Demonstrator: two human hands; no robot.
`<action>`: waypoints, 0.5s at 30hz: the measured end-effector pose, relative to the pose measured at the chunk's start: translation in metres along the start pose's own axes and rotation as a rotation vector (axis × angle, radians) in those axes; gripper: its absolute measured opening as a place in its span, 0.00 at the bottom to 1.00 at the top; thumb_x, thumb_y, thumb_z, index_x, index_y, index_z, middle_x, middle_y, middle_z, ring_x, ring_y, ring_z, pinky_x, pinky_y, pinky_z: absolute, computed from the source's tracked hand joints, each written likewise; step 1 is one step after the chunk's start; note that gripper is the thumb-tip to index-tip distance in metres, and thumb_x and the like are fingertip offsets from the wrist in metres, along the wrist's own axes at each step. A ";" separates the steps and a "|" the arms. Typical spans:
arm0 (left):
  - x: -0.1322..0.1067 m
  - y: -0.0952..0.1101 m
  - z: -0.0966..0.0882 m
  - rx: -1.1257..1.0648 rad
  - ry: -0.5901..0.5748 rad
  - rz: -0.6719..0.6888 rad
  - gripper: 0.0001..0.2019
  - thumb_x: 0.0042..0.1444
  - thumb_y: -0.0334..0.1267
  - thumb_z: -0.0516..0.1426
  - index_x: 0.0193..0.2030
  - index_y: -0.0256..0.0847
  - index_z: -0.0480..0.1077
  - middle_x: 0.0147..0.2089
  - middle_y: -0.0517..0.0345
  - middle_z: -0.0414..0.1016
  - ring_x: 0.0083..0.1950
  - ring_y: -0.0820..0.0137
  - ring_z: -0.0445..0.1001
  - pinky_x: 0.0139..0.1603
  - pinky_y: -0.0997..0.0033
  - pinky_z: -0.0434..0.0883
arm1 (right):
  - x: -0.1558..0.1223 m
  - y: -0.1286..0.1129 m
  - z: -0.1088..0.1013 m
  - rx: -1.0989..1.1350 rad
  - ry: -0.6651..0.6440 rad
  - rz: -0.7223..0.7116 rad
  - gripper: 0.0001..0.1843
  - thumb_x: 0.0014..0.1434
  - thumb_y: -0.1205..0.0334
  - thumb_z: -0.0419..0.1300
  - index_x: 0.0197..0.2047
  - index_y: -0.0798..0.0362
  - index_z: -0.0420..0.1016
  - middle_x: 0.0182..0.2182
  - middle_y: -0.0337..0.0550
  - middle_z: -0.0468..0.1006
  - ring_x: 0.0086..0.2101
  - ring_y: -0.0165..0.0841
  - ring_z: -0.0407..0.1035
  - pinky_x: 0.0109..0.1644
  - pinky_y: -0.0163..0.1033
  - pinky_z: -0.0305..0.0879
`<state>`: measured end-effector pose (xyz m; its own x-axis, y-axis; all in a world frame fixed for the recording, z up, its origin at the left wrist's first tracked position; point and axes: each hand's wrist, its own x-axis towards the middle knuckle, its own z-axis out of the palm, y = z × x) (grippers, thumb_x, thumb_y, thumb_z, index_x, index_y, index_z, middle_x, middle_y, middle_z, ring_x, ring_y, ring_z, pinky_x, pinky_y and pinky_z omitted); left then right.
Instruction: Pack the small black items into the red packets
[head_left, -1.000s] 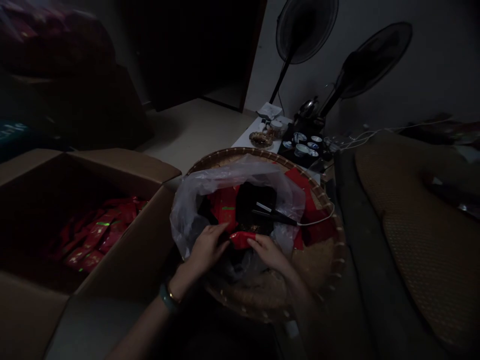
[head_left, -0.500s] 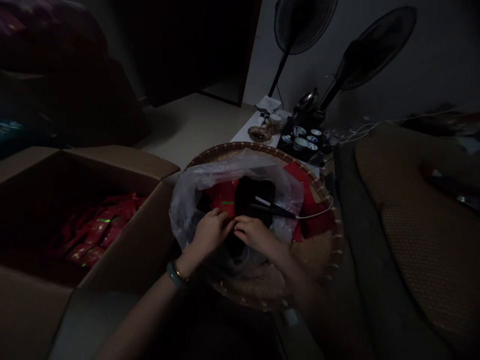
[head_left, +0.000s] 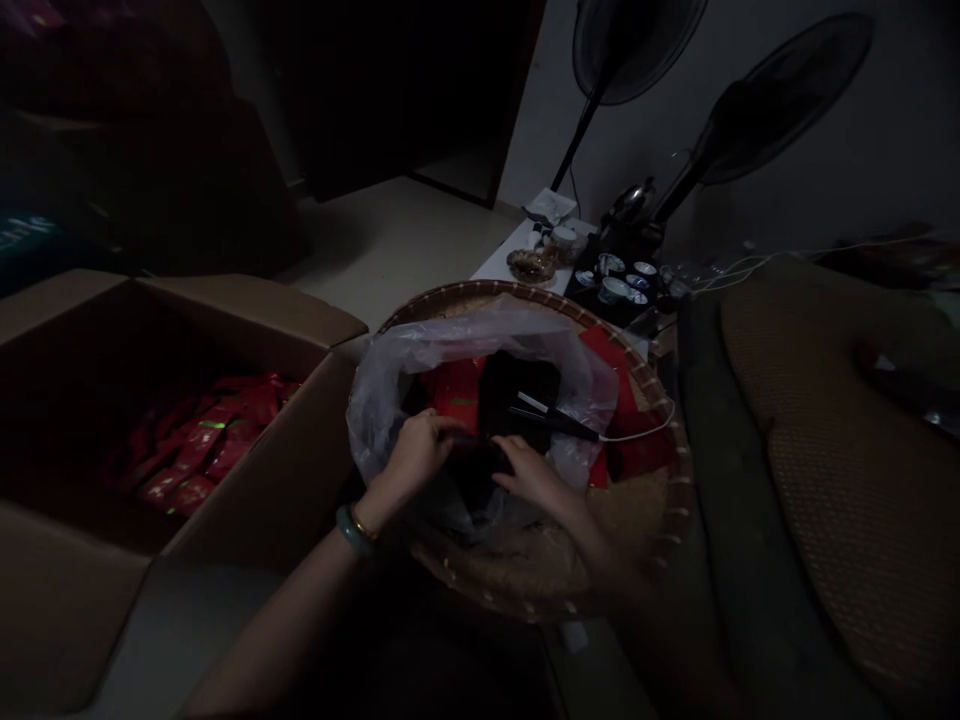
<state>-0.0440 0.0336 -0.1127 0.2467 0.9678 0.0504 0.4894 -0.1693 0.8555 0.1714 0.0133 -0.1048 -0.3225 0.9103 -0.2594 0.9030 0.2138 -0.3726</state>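
Both my hands are inside a clear plastic bag that lies on a round woven tray. My left hand, with a green bangle at the wrist, has its fingers curled in a pinch on something dark. My right hand is just to its right, fingers bent down onto the same dark mass; it is too dim to name what they hold. Red packets and a black object lie in the bag just beyond my fingers. A thin dark-and-white stick rests across the bag.
An open cardboard box with several red packets stands at the left. More red packets and a white cable lie on the tray. Behind it are a low table with tea cups, two standing fans and a woven mat at the right.
A second ago both hands held a red packet at the bag's near edge. They moved deeper into the bag, and the packet no longer shows between them.
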 end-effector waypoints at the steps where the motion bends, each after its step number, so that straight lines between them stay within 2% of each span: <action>1: 0.000 0.000 0.000 -0.001 -0.001 0.001 0.17 0.48 0.23 0.51 0.39 0.42 0.76 0.32 0.57 0.71 0.32 0.73 0.69 0.35 0.76 0.65 | 0.000 0.003 0.007 -0.049 -0.037 0.011 0.33 0.47 0.68 0.62 0.57 0.55 0.60 0.50 0.53 0.65 0.50 0.41 0.62 0.52 0.46 0.59; 3: -0.001 0.000 0.000 0.015 0.000 -0.001 0.16 0.48 0.23 0.51 0.38 0.41 0.76 0.30 0.57 0.71 0.32 0.73 0.69 0.35 0.76 0.65 | 0.001 0.003 0.019 -0.102 -0.080 0.013 0.36 0.45 0.68 0.63 0.58 0.54 0.57 0.50 0.53 0.63 0.51 0.42 0.59 0.53 0.46 0.57; 6: -0.002 0.002 -0.002 0.054 -0.010 0.008 0.15 0.49 0.23 0.50 0.34 0.40 0.76 0.28 0.57 0.70 0.32 0.72 0.69 0.35 0.76 0.65 | 0.005 -0.005 0.029 -0.101 -0.116 -0.028 0.32 0.45 0.70 0.62 0.55 0.54 0.61 0.48 0.50 0.63 0.49 0.39 0.60 0.52 0.43 0.58; 9: -0.001 0.004 -0.006 0.090 -0.044 0.029 0.15 0.49 0.23 0.50 0.34 0.40 0.77 0.29 0.57 0.70 0.32 0.72 0.69 0.36 0.76 0.65 | 0.007 -0.010 0.029 -0.074 -0.145 -0.082 0.32 0.43 0.73 0.61 0.53 0.51 0.62 0.48 0.47 0.60 0.48 0.37 0.60 0.51 0.40 0.59; 12: 0.000 0.007 -0.011 0.127 -0.090 0.048 0.16 0.49 0.23 0.51 0.38 0.41 0.76 0.32 0.56 0.72 0.33 0.72 0.70 0.37 0.76 0.66 | 0.007 -0.011 0.026 -0.070 -0.178 -0.105 0.34 0.41 0.75 0.61 0.53 0.50 0.62 0.47 0.45 0.58 0.47 0.37 0.60 0.50 0.40 0.60; 15: 0.001 0.008 -0.014 0.100 -0.122 0.084 0.18 0.48 0.23 0.51 0.40 0.42 0.76 0.37 0.55 0.74 0.36 0.72 0.71 0.39 0.76 0.67 | 0.007 -0.012 0.027 -0.116 -0.136 -0.075 0.27 0.42 0.76 0.59 0.48 0.53 0.66 0.43 0.46 0.59 0.43 0.35 0.62 0.48 0.39 0.61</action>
<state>-0.0519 0.0359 -0.0985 0.3869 0.9207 0.0514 0.5419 -0.2721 0.7952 0.1503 0.0070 -0.1260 -0.4187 0.8355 -0.3558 0.8991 0.3261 -0.2922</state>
